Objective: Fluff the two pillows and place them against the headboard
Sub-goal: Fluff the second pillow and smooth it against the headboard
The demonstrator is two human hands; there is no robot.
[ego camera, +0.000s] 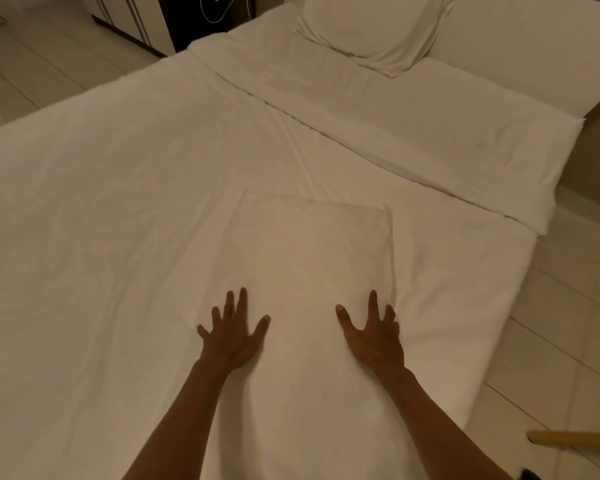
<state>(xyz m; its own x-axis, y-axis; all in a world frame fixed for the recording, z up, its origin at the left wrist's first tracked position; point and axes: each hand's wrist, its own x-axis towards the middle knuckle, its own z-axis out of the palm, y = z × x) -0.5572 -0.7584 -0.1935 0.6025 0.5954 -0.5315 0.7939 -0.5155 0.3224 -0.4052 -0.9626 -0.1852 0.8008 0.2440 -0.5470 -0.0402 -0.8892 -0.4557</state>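
A white pillow (309,258) lies flat on the white duvet, near the bed's right side, straight in front of me. My left hand (232,332) rests palm down with fingers spread on the pillow's near left part. My right hand (373,336) lies spread on its near right edge. Neither hand grips anything. A second white pillow (368,26) lies at the far end of the bed, its loose case end trailing toward me. The headboard is out of view.
The white duvet (118,220) covers the bed, with its folded top edge (430,140) running across at the far right. Pale tiled floor (568,341) lies to the right, with wooden furniture legs (568,438). A dark nightstand with a white cable (215,12) stands at the back left.
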